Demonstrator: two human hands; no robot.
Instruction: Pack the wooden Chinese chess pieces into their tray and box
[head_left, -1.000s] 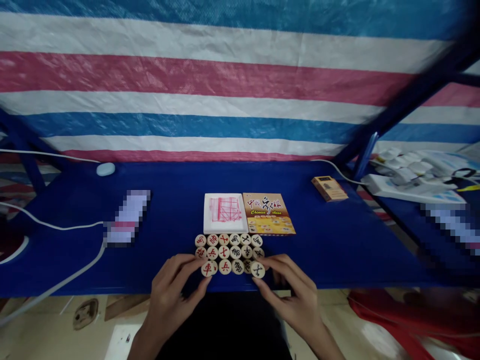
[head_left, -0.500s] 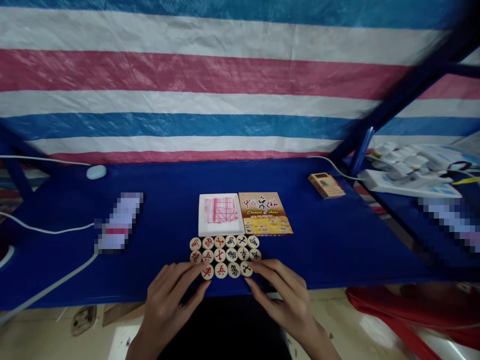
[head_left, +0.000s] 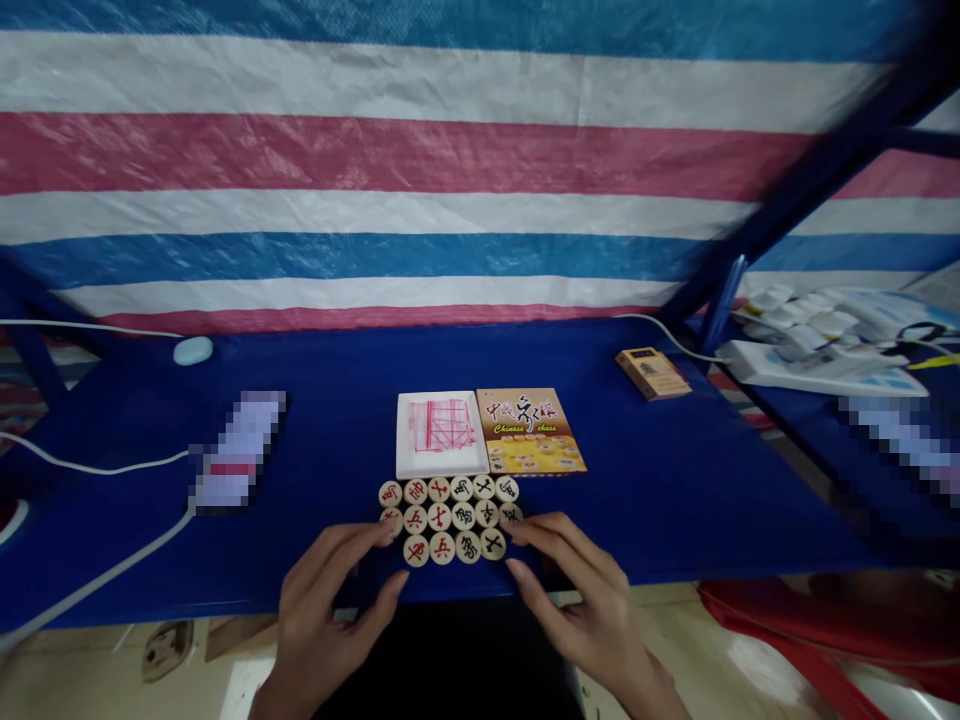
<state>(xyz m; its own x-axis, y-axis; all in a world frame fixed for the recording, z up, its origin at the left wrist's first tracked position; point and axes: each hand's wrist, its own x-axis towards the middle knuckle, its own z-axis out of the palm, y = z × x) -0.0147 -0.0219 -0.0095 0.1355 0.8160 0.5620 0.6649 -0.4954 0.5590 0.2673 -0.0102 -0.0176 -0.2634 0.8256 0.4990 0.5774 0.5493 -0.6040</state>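
Note:
Round wooden Chinese chess pieces point(head_left: 441, 517) lie in three rows on the blue table, characters up. Those on the left carry red characters, those on the right black ones. My left hand point(head_left: 330, 600) is open at the left end of the rows, its index fingertip at a red piece point(head_left: 391, 520) in the middle row and its thumb apart from the front row. At the other end, my right hand point(head_left: 585, 590) is also open, index fingertip by a black piece point(head_left: 511, 513), thumb near the front-row black piece point(head_left: 493, 544). Neither hand grips a piece.
Behind the pieces sit a white square tray point(head_left: 405, 462) with red scribbled lines and a brown-yellow Chinese chess box lid point(head_left: 532, 430). A blurred phone point(head_left: 244, 450) with a cable lies left. A small cardboard pack point(head_left: 652, 373) and a power strip point(head_left: 817, 370) are right.
My left fingers have drawn back to the left from the front-row red piece and spread. My right hand has eased slightly rightward off the front-row black piece. The rows keep their arrangement.

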